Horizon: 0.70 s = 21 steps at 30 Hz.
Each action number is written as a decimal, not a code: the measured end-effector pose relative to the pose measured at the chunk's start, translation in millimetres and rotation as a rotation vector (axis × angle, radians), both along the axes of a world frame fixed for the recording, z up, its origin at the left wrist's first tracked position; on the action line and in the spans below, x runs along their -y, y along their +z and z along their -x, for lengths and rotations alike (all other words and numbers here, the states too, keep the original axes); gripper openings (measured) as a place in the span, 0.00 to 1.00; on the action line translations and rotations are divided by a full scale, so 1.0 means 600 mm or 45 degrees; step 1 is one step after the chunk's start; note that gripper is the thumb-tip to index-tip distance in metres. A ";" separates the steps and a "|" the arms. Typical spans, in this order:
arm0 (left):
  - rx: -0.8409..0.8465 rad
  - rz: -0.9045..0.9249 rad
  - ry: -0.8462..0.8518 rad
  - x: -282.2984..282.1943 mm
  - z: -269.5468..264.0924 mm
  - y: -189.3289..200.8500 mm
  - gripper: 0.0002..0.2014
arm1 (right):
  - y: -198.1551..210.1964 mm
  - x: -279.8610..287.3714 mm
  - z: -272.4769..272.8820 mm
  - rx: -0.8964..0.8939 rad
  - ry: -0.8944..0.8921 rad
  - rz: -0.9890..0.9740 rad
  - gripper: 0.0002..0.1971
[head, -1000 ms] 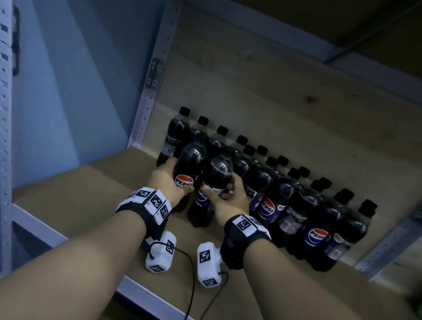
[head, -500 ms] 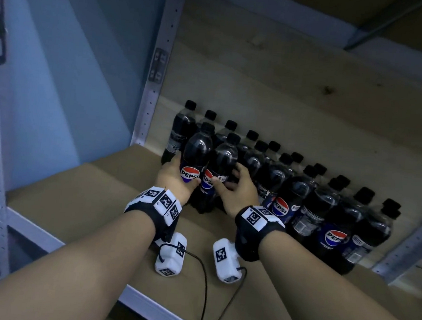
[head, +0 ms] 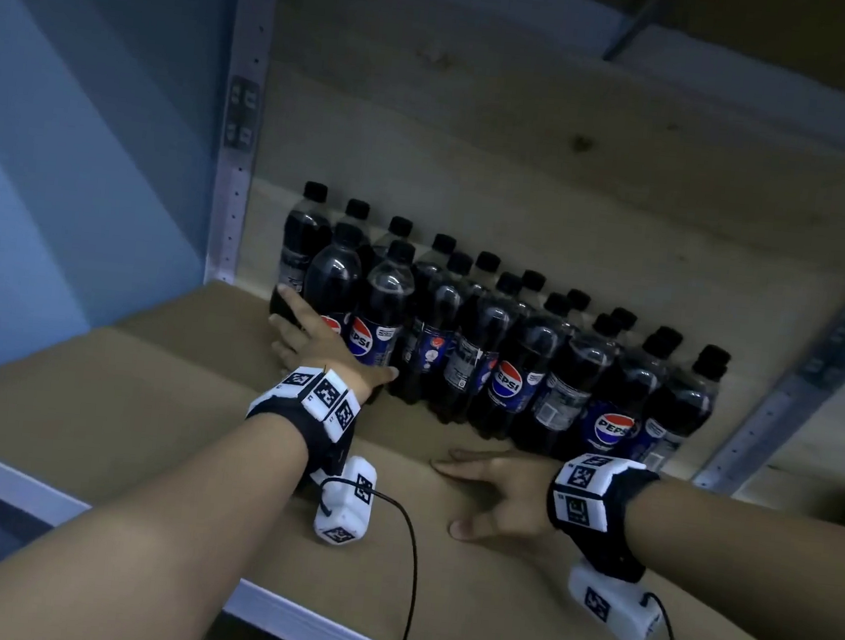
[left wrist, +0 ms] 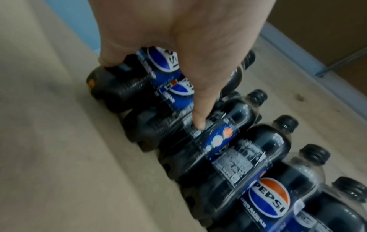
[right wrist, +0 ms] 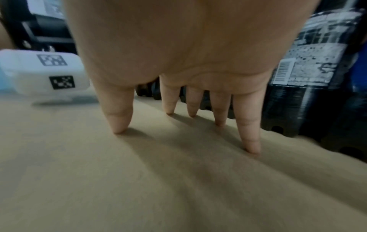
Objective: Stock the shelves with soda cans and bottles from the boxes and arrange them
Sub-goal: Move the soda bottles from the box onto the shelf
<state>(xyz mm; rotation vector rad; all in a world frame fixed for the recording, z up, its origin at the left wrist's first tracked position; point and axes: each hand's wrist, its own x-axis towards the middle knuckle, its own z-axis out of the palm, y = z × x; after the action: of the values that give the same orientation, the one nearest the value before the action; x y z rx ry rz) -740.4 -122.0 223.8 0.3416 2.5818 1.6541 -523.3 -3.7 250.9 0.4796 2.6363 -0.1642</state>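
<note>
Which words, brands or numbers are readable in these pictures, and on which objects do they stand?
"PEPSI": front-row bottle label.
"PEPSI": another bottle label.
"EPSI", partly hidden behind the left hand: bottle label.
Small print on labels: too blurred.
Wrist markers: patterns only, no text.

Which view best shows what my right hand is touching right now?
The right wrist view: the right hand stands with spread fingertips on the bare cardboard shelf liner, holding nothing. The head view shows it flat in front of the Pepsi bottles. The left wrist view does not show it.

Dark Pepsi bottles (head: 509, 359) upright, two rows on shelf (head: 144, 396).
</note>
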 end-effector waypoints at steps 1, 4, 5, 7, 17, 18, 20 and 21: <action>0.006 0.005 0.011 -0.002 -0.002 -0.002 0.80 | -0.002 -0.001 0.000 -0.012 -0.006 0.002 0.44; -0.037 -0.001 0.027 -0.006 0.008 -0.010 0.78 | -0.005 -0.004 0.001 -0.021 -0.002 -0.033 0.44; -0.056 -0.014 0.018 -0.005 0.011 -0.012 0.77 | -0.007 -0.004 0.001 -0.024 0.002 -0.041 0.44; -0.073 -0.042 -0.023 -0.005 0.018 -0.012 0.76 | -0.007 -0.005 0.000 -0.032 0.011 -0.040 0.44; -0.132 -0.149 -0.191 -0.034 0.053 -0.033 0.68 | -0.004 -0.009 -0.002 -0.032 0.036 -0.043 0.44; -0.142 -0.148 -0.214 -0.035 0.057 -0.034 0.67 | -0.006 -0.010 -0.002 -0.037 0.038 -0.040 0.44; -0.161 -0.143 -0.270 -0.037 0.065 -0.037 0.65 | -0.007 -0.011 -0.001 -0.039 0.029 -0.033 0.44; -0.167 -0.140 -0.295 -0.038 0.067 -0.039 0.64 | -0.007 -0.012 0.000 -0.038 0.029 -0.033 0.44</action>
<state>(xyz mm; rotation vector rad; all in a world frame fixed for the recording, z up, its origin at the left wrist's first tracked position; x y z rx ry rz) -780.8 -99.1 200.6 0.7493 2.4294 1.7453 -523.2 3.7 246.6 0.4590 2.6747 -0.1305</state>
